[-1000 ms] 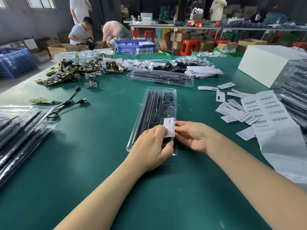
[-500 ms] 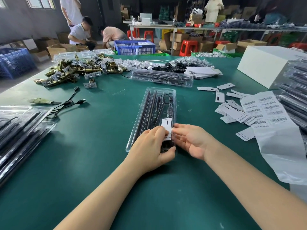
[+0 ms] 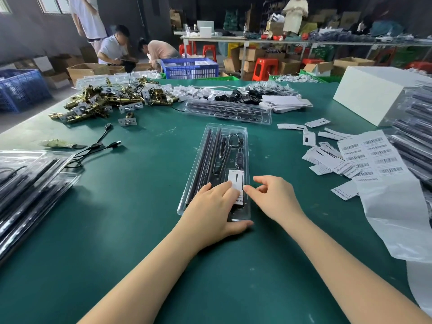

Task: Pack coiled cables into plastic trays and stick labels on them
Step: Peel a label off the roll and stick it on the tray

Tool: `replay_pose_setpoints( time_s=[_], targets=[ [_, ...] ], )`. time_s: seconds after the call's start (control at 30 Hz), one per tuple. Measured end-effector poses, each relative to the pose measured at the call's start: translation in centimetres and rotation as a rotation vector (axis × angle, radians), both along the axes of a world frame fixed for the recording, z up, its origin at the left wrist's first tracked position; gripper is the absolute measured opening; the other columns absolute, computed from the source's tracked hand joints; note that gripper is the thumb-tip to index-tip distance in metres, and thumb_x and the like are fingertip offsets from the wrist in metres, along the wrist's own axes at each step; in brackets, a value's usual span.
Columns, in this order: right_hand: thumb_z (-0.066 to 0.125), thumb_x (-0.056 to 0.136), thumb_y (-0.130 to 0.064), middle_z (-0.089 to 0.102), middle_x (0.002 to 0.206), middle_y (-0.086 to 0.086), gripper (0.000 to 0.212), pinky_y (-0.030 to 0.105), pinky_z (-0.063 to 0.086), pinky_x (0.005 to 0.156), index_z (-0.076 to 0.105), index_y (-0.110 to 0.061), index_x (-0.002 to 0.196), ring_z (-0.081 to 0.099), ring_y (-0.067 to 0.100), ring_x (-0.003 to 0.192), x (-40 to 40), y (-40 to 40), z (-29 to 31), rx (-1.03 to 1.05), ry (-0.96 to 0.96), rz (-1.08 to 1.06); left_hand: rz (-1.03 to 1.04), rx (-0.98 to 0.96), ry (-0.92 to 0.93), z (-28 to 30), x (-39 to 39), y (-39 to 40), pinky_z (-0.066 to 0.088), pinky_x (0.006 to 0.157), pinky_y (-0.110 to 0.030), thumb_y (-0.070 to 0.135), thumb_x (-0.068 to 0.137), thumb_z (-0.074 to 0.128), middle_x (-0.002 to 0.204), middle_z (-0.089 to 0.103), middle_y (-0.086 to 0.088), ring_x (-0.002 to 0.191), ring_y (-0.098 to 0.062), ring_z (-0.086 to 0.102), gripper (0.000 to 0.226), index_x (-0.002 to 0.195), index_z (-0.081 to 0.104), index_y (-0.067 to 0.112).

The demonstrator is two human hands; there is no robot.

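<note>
Room: workshop with cardboard boxes, red stools and a blue crate (image 3: 189,68) behind the far edge of the table; people crouch or stand in the background.
Table: green table (image 3: 140,206) that carries all the things.
Tray: clear plastic tray (image 3: 205,157) lies in the middle of the table, its long side running from the near edge toward the far edge; black rods and a cable with a small controller lie inside it.
Label: white label (image 3: 236,181) lies on the near right part of the tray, partly under the fingertips.
Left hand: left hand (image 3: 210,211) rests flat on the near end of the tray, fingers straight, the grip apart; the fingertips press on the label and the thumb lies along the near edge of the tray.
Right hand: right hand (image 3: 275,197) is just beside the right side of the tray, fingers loosely bent, the grip apart and holding nothing; whether a fingertip touches the label, I cannot tell.
Right side: sheet of barcode stickers (image 3: 374,157) and loose label backings (image 3: 322,155); a white box (image 3: 369,94) stands near the far right corner.
Left side: stack of packed trays (image 3: 28,183) at the left edge, a loose black cable (image 3: 98,146) near it.
Far side: pile of brass latch parts (image 3: 100,101) and a second filled tray (image 3: 229,111) lying crosswise.
</note>
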State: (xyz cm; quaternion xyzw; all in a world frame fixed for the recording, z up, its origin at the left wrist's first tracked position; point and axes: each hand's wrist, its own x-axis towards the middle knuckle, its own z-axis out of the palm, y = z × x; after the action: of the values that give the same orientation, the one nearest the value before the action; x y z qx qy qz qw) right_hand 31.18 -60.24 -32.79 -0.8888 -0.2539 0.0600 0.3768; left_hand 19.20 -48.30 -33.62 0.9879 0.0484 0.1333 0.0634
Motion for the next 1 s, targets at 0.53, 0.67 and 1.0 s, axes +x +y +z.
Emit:
replay_pose_setpoints(
  time_s=[0.53, 0.67, 1.0],
  targets=[
    [0.054, 0.092, -0.047, 0.065, 0.061, 0.007, 0.046, 0.034, 0.05, 0.061, 0.066, -0.007, 0.073, 0.062, 0.028, 0.064, -1.3, 0.3, 0.2, -0.114, 0.106, 0.004, 0.241, -0.021, -0.077, 0.1, 0.4, -1.9, 0.04, 0.075, -0.025, 0.077, 0.076, 0.04, 0.113, 0.055, 0.006, 0.102, -0.016, 0.057, 0.072, 0.126, 0.049, 0.027],
    [0.062, 0.09, -0.037, 0.069, 0.062, 0.002, 0.024, 0.038, 0.058, 0.067, 0.065, -0.016, 0.079, 0.067, 0.019, 0.057, -1.3, 0.0, -0.5, 0.059, 0.189, -0.015, 0.2, -0.231, -0.157, 0.1, -0.9, -0.7, 0.041, 0.068, -0.026, 0.05, 0.079, 0.062, 0.106, 0.06, 0.01, 0.095, -0.015, 0.057, 0.045, 0.112, 0.046, 0.023],
    [0.054, 0.095, -0.037, 0.069, 0.069, 0.006, 0.025, 0.025, 0.051, 0.047, 0.056, -0.013, 0.099, 0.064, 0.019, 0.049, -1.8, -0.5, 0.1, 0.352, 0.641, -0.045, 0.043, 0.196, -0.524, -0.3, 0.7, -2.2, 0.049, 0.039, -0.026, 0.021, 0.074, 0.067, 0.056, 0.064, 0.002, 0.06, -0.017, 0.069, 0.017, 0.06, 0.067, 0.012]
  ],
)
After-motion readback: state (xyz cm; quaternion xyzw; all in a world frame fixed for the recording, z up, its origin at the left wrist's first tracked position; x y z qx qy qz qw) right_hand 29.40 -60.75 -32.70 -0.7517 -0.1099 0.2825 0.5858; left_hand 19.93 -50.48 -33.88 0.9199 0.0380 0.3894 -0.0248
